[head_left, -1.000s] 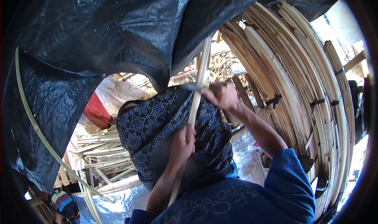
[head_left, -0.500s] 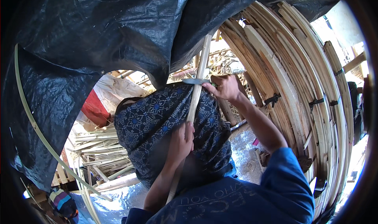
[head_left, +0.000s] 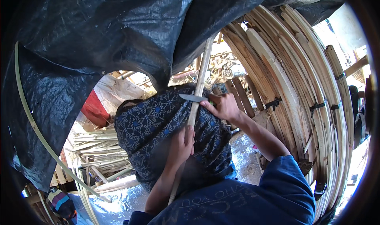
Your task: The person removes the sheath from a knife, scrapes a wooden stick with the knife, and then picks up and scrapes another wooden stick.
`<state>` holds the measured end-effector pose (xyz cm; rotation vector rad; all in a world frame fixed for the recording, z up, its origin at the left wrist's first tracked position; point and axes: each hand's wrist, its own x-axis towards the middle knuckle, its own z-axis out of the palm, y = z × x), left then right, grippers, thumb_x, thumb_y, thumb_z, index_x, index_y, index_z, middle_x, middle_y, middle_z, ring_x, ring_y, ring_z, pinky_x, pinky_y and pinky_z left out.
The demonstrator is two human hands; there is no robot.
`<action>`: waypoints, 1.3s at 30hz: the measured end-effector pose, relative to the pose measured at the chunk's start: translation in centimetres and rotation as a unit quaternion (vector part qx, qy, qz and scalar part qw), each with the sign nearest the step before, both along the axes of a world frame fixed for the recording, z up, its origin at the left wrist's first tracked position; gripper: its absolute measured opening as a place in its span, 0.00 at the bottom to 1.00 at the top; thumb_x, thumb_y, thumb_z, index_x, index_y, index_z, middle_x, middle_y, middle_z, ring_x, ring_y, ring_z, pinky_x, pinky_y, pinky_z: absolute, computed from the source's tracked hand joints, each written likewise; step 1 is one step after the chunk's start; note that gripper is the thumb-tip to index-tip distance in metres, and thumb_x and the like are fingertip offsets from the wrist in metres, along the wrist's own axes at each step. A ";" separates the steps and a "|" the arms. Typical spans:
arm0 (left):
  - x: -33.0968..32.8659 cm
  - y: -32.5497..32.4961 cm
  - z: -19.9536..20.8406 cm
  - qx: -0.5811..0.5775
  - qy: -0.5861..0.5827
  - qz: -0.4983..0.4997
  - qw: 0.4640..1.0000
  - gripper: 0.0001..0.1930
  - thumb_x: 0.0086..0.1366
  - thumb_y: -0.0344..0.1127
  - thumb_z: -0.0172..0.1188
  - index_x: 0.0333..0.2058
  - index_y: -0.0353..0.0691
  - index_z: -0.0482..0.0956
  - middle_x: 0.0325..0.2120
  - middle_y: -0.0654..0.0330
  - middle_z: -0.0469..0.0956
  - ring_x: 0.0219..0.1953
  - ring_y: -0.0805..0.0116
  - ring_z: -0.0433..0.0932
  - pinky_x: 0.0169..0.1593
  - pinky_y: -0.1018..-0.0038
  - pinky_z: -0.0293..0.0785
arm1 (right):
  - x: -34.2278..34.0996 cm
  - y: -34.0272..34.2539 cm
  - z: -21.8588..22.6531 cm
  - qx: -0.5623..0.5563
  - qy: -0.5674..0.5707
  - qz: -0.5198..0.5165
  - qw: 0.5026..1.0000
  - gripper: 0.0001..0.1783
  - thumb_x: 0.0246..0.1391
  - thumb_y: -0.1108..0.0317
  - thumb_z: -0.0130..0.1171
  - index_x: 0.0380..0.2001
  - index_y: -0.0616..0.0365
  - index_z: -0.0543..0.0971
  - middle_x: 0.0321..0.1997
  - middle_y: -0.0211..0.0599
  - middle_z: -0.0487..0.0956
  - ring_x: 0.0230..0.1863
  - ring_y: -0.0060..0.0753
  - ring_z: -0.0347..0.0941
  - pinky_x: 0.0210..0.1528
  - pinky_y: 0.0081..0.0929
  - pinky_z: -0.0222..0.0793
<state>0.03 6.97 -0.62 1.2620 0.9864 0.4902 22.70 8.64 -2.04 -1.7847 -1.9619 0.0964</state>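
Observation:
A long pale wooden strip (head_left: 201,75), which looks like bamboo, runs from the upper middle down over my lap toward my body. Wrapped round its lower part is my left hand (head_left: 183,144). Farther up, my right hand (head_left: 225,107) grips a knife by its handle, mostly hidden in the fingers. The knife's grey blade (head_left: 192,98) lies across the strip, its tip pointing left. Under the strip, a dark blue patterned cloth (head_left: 152,120) covers my lap. The strip's lowest end passes beneath my forearm and shirt.
A tall stack of long wooden boards (head_left: 285,78), tied with black bands, curves along the right. Black tarp (head_left: 99,31) hangs at the upper left, with a thin bent strip (head_left: 33,126) before it. Split sticks (head_left: 101,146) are piled at left, near a person's striped cap (head_left: 59,199).
My right hand and the knife have moved down the strip toward my left hand, and the blade is more tilted. My left hand has stayed almost in place.

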 end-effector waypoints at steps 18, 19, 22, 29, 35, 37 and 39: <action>0.5 1.8 6.8 0.116 -0.213 0.154 0.958 0.14 0.64 0.28 0.60 0.45 0.25 0.75 0.40 0.49 0.80 0.42 0.69 0.79 0.48 0.75 0.73 | -6.8 -8.1 8.7 -0.122 0.251 0.025 0.960 0.14 0.57 0.61 0.59 0.30 0.63 0.73 0.17 0.46 0.75 0.19 0.48 0.76 0.22 0.41 0.68; 0.6 1.8 6.3 0.111 -0.202 0.160 0.960 0.12 0.64 0.27 0.60 0.43 0.25 0.76 0.37 0.51 0.81 0.40 0.72 0.79 0.46 0.78 0.73 | -7.0 -8.1 8.8 -0.137 0.249 0.013 0.959 0.14 0.57 0.61 0.59 0.30 0.63 0.73 0.16 0.46 0.75 0.18 0.48 0.76 0.21 0.41 0.67; 0.6 1.5 5.6 0.114 -0.163 0.164 0.966 0.08 0.63 0.27 0.61 0.37 0.27 0.79 0.31 0.56 0.82 0.36 0.79 0.79 0.41 0.84 0.73 | -7.7 -7.6 7.5 -0.085 0.246 0.010 0.966 0.14 0.57 0.61 0.59 0.30 0.62 0.73 0.13 0.46 0.73 0.16 0.51 0.74 0.19 0.42 0.66; 0.5 1.8 3.4 0.103 -0.138 0.166 0.971 0.08 0.63 0.29 0.62 0.36 0.28 0.79 0.30 0.60 0.81 0.35 0.80 0.78 0.39 0.86 0.72 | -8.1 -7.6 7.1 -0.120 0.232 -0.025 0.965 0.15 0.58 0.58 0.57 0.32 0.61 0.74 0.14 0.47 0.74 0.17 0.53 0.74 0.20 0.41 0.67; 1.5 2.0 3.1 0.156 -0.118 0.164 0.967 0.13 0.64 0.33 0.61 0.42 0.29 0.77 0.31 0.55 0.81 0.35 0.69 0.80 0.40 0.75 0.75 | -4.2 -5.9 7.9 -0.161 0.192 -0.049 0.967 0.20 0.60 0.51 0.55 0.35 0.61 0.74 0.13 0.41 0.71 0.15 0.43 0.71 0.21 0.37 0.63; 1.3 1.6 2.6 0.328 0.053 0.062 0.941 0.19 0.63 0.37 0.60 0.48 0.32 0.73 0.39 0.45 0.75 0.40 0.55 0.76 0.43 0.65 0.73 | -1.5 -4.9 5.3 -0.105 0.170 -0.058 0.978 0.24 0.63 0.47 0.46 0.33 0.60 0.76 0.10 0.38 0.67 0.14 0.43 0.67 0.24 0.40 0.63; 1.7 0.1 1.0 0.464 0.123 0.040 0.876 0.22 0.64 0.37 0.58 0.54 0.34 0.68 0.43 0.44 0.69 0.41 0.52 0.73 0.43 0.64 0.71 | -0.3 -3.3 3.7 -0.089 0.145 -0.022 0.985 0.27 0.64 0.45 0.43 0.32 0.58 0.77 0.08 0.35 0.65 0.11 0.40 0.65 0.21 0.38 0.63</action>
